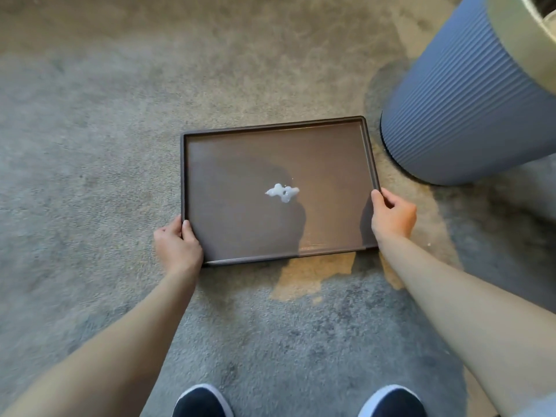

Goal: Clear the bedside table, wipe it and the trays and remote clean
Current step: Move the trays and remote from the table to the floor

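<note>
A dark brown rectangular tray point(228, 164) is held flat just above or on the grey carpet. A small white blob of foam or liquid point(282, 192) sits near its middle. My left hand point(177, 245) grips the tray's left rim near the front corner, thumb on top. On the opposite side, my right hand point(391, 216) clasps the right rim. Whether the tray touches the carpet I cannot tell. No remote or cloth is visible.
A tall blue-grey ribbed round table or drum point(469, 94) with a pale top rim stands right behind the tray's far right corner. Grey carpet point(90, 145) stretches to the left and beyond. My two dark shoes point(201, 401) show at the bottom edge.
</note>
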